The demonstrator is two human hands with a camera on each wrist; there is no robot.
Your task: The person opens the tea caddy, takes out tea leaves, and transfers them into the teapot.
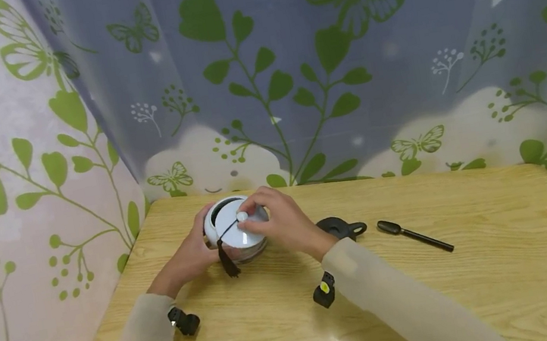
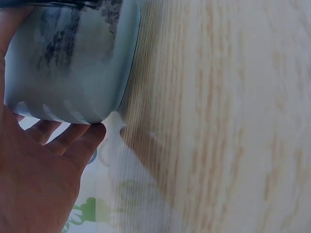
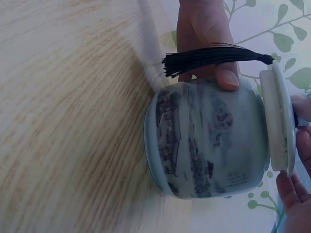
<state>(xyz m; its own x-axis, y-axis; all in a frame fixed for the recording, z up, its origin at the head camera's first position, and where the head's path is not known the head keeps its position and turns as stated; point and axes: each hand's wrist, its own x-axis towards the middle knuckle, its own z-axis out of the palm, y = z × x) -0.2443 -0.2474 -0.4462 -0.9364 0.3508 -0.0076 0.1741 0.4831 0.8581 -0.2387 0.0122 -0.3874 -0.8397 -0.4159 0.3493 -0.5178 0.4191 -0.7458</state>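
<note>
A pale ceramic jar (image 3: 209,141) with a dark landscape print stands on the table, its side clearest in the right wrist view. My left hand (image 1: 192,256) holds it from the left, with the thumb on the near side and the fingers (image 2: 82,145) round the far side. The right hand (image 1: 287,222) pinches the knob of the white lid (image 1: 233,237) between thumb and fingers. That lid sits off-centre over the mouth, and a dark gap shows at the back left. From the knob a black tassel (image 3: 209,57) hangs over the jar's front.
Right of the jar, partly behind my right wrist, lies a flat black piece (image 1: 337,227) with a loop handle. Farther right is a black stick-like tool (image 1: 423,239) with an oval head. A patterned cloth (image 1: 289,71) rises behind the wooden table (image 1: 512,263).
</note>
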